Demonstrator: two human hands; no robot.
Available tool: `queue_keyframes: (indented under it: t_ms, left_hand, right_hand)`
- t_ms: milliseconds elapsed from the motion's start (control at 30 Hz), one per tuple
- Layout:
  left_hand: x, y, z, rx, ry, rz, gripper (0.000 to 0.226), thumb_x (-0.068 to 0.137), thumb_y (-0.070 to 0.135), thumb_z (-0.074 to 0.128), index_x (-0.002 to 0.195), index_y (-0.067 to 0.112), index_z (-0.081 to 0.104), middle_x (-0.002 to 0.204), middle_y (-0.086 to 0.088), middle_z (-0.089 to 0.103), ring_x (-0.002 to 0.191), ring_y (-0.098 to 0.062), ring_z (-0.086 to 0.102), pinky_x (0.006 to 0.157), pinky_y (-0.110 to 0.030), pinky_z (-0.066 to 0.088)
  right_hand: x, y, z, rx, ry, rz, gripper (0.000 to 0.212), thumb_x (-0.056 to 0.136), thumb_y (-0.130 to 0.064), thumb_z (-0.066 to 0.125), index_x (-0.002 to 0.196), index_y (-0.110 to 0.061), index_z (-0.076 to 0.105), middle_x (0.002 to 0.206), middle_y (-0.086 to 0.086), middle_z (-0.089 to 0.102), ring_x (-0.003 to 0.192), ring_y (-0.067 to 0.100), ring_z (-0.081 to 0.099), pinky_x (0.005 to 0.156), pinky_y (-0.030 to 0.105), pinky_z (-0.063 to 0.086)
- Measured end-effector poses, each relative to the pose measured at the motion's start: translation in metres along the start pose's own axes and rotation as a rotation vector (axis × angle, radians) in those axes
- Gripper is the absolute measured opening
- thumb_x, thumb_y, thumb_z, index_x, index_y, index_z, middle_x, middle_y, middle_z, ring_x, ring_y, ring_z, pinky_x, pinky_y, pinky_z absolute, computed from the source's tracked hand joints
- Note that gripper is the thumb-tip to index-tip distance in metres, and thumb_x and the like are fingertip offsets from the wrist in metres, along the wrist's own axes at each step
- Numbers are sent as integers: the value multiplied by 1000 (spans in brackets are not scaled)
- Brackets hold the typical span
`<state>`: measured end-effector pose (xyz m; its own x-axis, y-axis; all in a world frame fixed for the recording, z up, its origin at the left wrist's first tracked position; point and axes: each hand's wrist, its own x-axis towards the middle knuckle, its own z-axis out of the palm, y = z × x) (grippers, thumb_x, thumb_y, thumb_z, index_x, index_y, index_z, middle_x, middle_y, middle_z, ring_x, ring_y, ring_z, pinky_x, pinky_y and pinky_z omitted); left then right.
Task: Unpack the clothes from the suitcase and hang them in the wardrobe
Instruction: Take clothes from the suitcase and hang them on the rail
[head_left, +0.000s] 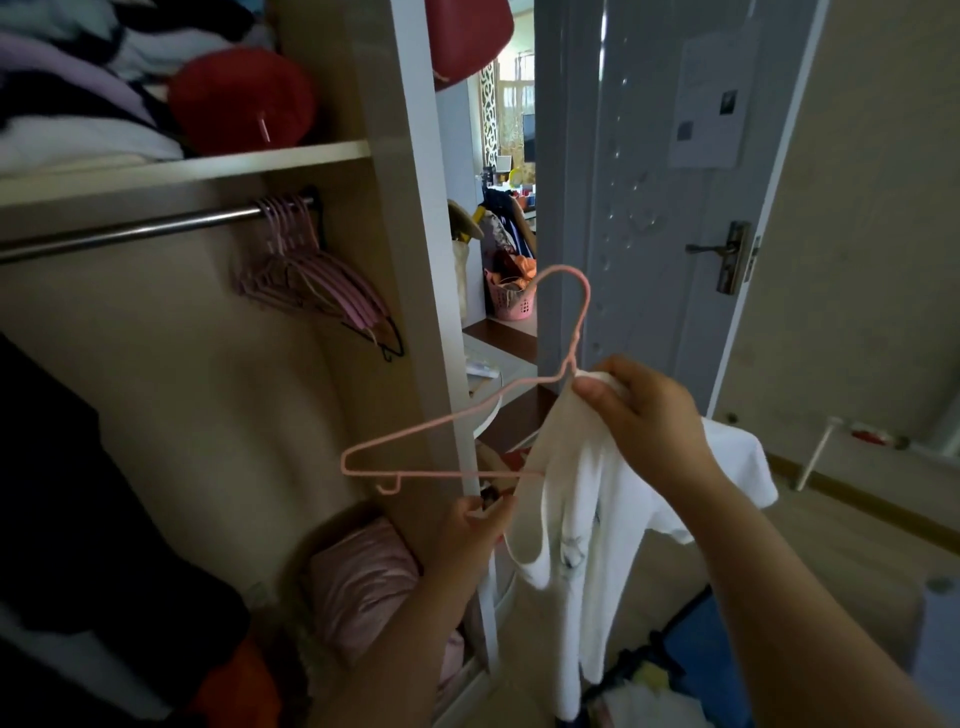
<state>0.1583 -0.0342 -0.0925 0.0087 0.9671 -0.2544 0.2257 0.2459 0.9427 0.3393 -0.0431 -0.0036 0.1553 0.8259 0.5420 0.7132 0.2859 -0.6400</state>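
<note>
Pinching a fold of the white T-shirt (582, 519) at its neck, the right hand (649, 421) has thumb and fingers pressed together just beside the base of the hook of the pink hanger (441, 474). The shirt hangs down from that pinch, near and to the right. The left hand (478, 525), lower and further left, has its fingers curled just under the hanger's bottom bar, apparently gripping a bit of its wire. The hanger's long axis slopes from low left to high right, hook upward. Its right shoulder is hidden in the shirt and its left shoulder is bare. The rail (130, 231) lies up, left and farther off, with spare hangers (311, 280) bunched at its right end. The left hand is nearer to it.
</note>
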Motion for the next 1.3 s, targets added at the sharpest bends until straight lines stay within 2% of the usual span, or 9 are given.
queue_keyframes:
  t_ms: [133, 267, 367, 500, 633, 767, 933, 1100, 1300]
  left_hand:
    - [2, -6, 8, 103, -25, -44, 12, 91, 18, 59, 81, 23, 54, 80, 0, 57, 66, -13, 53, 65, -25, 45]
    - [10, -4, 0, -516, 29, -218, 7, 94, 8, 55, 89, 9, 61, 83, -6, 61, 75, -19, 58, 71, -31, 50]
    - [19, -2, -10, -751, 58, -245, 7, 92, 3, 54, 87, 6, 59, 82, -10, 60, 74, -21, 56, 67, -30, 49]
    - [31, 3, -21, -667, 87, -143, 22, 86, -9, 48, 80, 7, 61, 60, -3, 62, 56, -13, 58, 49, -24, 51]
    - [40, 0, -32, -469, 101, -66, 22, 81, -10, 58, 94, 2, 70, 71, -11, 69, 68, -25, 62, 66, -32, 50]
    - [39, 1, -35, -363, 114, -45, 15, 80, -8, 65, 88, 4, 70, 58, 0, 69, 59, -16, 64, 52, -22, 51]
    - [42, -1, -37, -445, 138, -143, 15, 82, -4, 65, 85, 11, 68, 77, -6, 66, 71, -13, 58, 60, -22, 46]
    - [43, 3, -41, -588, 177, -235, 11, 80, -2, 68, 81, 9, 67, 76, -3, 61, 66, -8, 51, 38, -9, 39]
    - [46, 10, -43, -623, 186, -280, 12, 84, -2, 62, 77, 8, 63, 75, -4, 57, 64, -8, 48, 35, -7, 34]
  right_hand:
    - [-1, -3, -10, 50, -7, 26, 17, 90, -38, 57, 82, -23, 60, 68, -10, 59, 68, 5, 56, 55, 20, 38]
    - [-5, 14, -24, 10, -11, 66, 20, 87, -39, 61, 78, -21, 61, 68, -5, 61, 67, 7, 57, 55, 23, 40]
    - [-11, 33, -30, 0, -10, 119, 17, 86, -39, 62, 75, -26, 60, 68, -7, 61, 68, 10, 58, 58, 25, 41]
    - [-16, 49, -30, -14, -20, 147, 15, 87, -36, 62, 72, -31, 59, 68, -8, 61, 68, 10, 57, 59, 27, 42]
    - [-14, 60, -30, -27, 33, 141, 14, 88, -31, 62, 74, -32, 60, 68, -8, 60, 67, 14, 57, 60, 31, 42]
    - [-12, 64, -25, 39, 86, 162, 20, 88, -30, 63, 75, -15, 63, 67, 1, 59, 65, 16, 55, 62, 35, 43]
    - [-11, 63, -18, 149, 101, 192, 24, 85, -37, 61, 72, -17, 61, 63, 0, 57, 63, 17, 52, 62, 35, 42]
    - [-14, 65, -17, 123, 38, 185, 16, 89, -26, 61, 76, -17, 64, 70, 4, 61, 69, 23, 57, 65, 36, 44]
    - [-18, 67, -14, 267, 10, 248, 14, 89, -25, 61, 76, -20, 66, 71, 4, 62, 67, 18, 56, 65, 33, 45]
